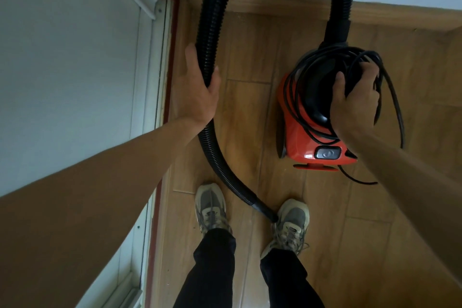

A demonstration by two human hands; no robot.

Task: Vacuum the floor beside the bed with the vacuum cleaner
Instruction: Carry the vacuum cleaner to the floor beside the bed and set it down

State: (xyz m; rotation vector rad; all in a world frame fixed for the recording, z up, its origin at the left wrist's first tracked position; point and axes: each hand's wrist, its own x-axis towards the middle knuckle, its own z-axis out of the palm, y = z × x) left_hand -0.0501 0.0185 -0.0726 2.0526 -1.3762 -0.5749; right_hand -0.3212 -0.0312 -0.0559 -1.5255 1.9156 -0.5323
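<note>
A small red and black vacuum cleaner (303,137) stands on the wooden floor (250,107) near the wall. Its black ribbed hose (212,20) arches up out of view and comes down on the left, ending near my right shoe. My left hand (197,90) is wrapped around that hose at mid-height. My right hand (355,102) grips the black handle on top of the vacuum together with loops of the black power cord (395,105) that hang beside it. No bed is in view.
A white door or panel with a red-brown frame (172,62) fills the left side. A wooden skirting board (275,4) runs along the pale wall behind the vacuum. My two feet in grey shoes (211,207) stand just in front of the vacuum.
</note>
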